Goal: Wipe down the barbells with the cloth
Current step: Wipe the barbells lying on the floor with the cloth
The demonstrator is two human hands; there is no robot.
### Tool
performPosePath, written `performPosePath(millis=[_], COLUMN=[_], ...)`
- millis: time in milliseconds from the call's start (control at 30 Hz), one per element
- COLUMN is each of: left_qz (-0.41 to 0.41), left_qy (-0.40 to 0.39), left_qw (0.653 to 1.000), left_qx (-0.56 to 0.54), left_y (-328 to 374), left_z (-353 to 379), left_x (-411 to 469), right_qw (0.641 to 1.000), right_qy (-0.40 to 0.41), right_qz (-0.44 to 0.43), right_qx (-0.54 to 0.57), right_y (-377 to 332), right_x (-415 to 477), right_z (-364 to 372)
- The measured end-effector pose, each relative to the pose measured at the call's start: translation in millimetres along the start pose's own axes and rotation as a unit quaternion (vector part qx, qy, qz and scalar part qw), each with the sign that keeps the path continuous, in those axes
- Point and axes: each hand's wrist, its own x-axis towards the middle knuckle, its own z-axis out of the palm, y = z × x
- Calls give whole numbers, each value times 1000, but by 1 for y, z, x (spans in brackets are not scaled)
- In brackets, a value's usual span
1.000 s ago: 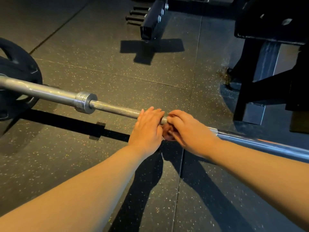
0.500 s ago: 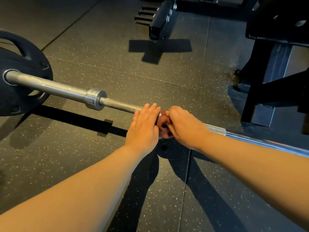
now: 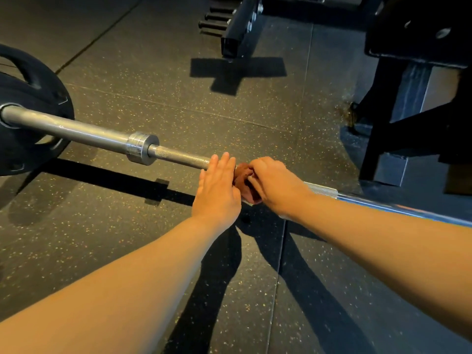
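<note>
Left hand [image 3: 217,190] and right hand [image 3: 275,185] meet mid-shaft on the barbell [image 3: 178,156], which runs across the view above the speckled rubber floor [image 3: 153,93]. At far left the bar's end sits in a black weight plate [image 3: 33,98], followed by a steel collar [image 3: 141,148] and the knurled shaft. The left hand lies over the bar with fingers straight, released. Just beside it a reddish-brown cloth [image 3: 242,178] is bunched on the bar, grasped by the curled right hand. Further right stands a black rack frame [image 3: 408,129].
</note>
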Motion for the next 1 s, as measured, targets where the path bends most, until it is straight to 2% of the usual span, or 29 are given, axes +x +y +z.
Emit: performPosePath(millis=[67, 133, 200, 233, 300, 367, 433, 500, 533, 700, 800, 867, 900, 967, 1000], left_qz=[10, 19, 21, 18, 12, 11, 13, 16, 18, 5, 7, 7, 2, -21, -35], left_qy=[-8, -17, -20, -18, -17, -20, -16, -5, 1, 12, -4, -7, -9, -16, -18], left_qw=[1000, 1000, 999, 999, 999, 999, 999, 1000, 1000, 1000, 1000, 1000, 1000, 1000, 999], left_qx=[-7, -16, -22, -25, -34, -38, -32, -26, -24, -18, -11, -9, -9, -7, -4], left_y=[-5, -10, -10, -9, -6, -4, -4, -5, -6, -3, -4, -1, 2, 10, 15], left_z=[-5, -8, -8, -7, -5, -5, -5, -4, -3, 1, -3, -4, -3, -1, 1], left_x=[-1, 0, 0, 0, 0, 0, 0, -1, -1, -2, -2, -1, 0, 1, 1], right_qw=[1000, 993, 967, 949, 935, 953, 981, 990, 990, 990, 994, 997, 995, 993, 993], right_qy=[-11, 33, 131, 204, 299, 279, 189, 131, 127, 142, 100, 69, 82, 108, 110], right_qz=[15, 110, 211, 222, 159, 85, 35, 6, -1, -8, -24, 12, 35, 54, 31], right_qx=[-18, -23, 48, 91, 107, 88, 29, -48, -64, 2, 26, 36, 39, -1, -35], right_y=[21, 37, 49, 51, 48, 40, 32, 24, 22, 29, 38, 35, 28, 11, 6], right_x=[-7, -13, -13, -12, -11, -15, -21, -27, -25, -14, -36, -36, -31, -21, -18], right_z=[-11, -22, -29, -34, -44, -45, -31, -8, -2, -3, -5, -5, -1, 15, 26])
